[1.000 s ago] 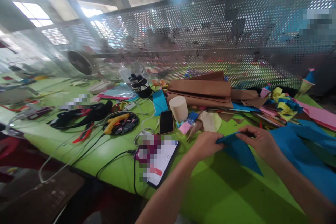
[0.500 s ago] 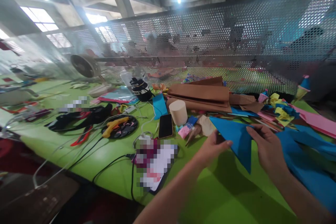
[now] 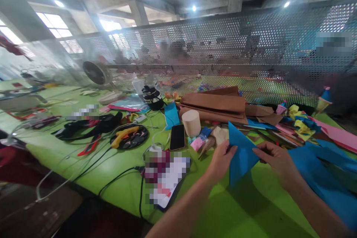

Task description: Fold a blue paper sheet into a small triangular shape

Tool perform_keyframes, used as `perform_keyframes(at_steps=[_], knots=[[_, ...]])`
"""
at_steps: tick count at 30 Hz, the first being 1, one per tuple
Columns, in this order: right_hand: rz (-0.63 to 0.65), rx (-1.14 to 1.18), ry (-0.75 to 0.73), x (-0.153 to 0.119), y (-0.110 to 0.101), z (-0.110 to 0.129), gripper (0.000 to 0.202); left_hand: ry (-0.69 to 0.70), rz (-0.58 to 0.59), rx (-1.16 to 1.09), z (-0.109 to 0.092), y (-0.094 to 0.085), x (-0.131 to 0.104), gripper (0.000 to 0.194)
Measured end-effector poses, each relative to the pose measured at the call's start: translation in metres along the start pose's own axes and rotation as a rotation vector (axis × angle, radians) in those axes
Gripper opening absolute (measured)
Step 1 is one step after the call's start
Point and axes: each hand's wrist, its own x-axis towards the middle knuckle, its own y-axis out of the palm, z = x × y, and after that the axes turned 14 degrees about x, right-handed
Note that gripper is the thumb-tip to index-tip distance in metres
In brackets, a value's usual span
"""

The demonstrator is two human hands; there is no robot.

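Note:
Between my hands, raised over the green table, is a folded blue paper triangle [image 3: 240, 156]. My left hand [image 3: 223, 160] pinches its left edge, thumb on the near face. At its right-hand corner, the fingers of my right hand [image 3: 272, 158] are closed on the paper. A larger blue sheet [image 3: 315, 178] lies on the table beside my right forearm. Left of my hands are small pink and blue paper pieces [image 3: 199, 141] and a cream roll [image 3: 191, 123] standing upright.
Brown paper [image 3: 213, 102] lies behind, along a perforated metal screen [image 3: 195, 52]. A phone [image 3: 177, 137], a glue gun [image 3: 124, 136] on a round dish, a black bottle [image 3: 153, 97] and loose cables [image 3: 119, 176] are to the left. Crumpled yellow paper [image 3: 302, 124] and pink sheets [image 3: 336, 132] sit right.
The blue paper triangle has been turned in my hands: its point, which aimed down at the right, now aims right, with a near-vertical edge at the left. Both hands still hold it.

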Motion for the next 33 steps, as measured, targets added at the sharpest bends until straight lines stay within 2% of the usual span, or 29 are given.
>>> perform_keyframes(at_steps=[3,9,14,19,21,25,30,33], knots=[[0.037,0.0,0.042,0.003,-0.002,-0.002,0.042,0.0,-0.002,0.015,-0.003,-0.003,0.0,0.036],[-0.026,-0.024,0.018,0.005,-0.003,-0.001,0.041,0.003,0.071,-0.056,-0.003,-0.005,0.003,0.041],[0.032,0.078,0.06,0.005,-0.007,0.003,0.042,-0.069,0.073,-0.217,-0.005,-0.009,0.004,0.042],[0.024,0.189,0.079,0.005,-0.01,0.004,0.035,-0.057,0.122,-0.368,-0.012,-0.013,0.006,0.039],[0.015,0.218,0.073,0.005,-0.01,0.004,0.032,-0.068,0.13,-0.385,-0.012,-0.012,0.006,0.04],[0.013,0.24,0.032,0.003,-0.01,0.004,0.031,-0.089,0.066,-0.376,-0.014,-0.015,0.004,0.04],[0.011,0.245,-0.033,0.003,-0.011,0.003,0.033,-0.103,0.137,-0.435,-0.019,-0.021,0.0,0.038],[0.04,0.236,-0.018,0.004,-0.011,0.001,0.033,-0.123,0.112,-0.475,-0.017,-0.019,0.001,0.039]])
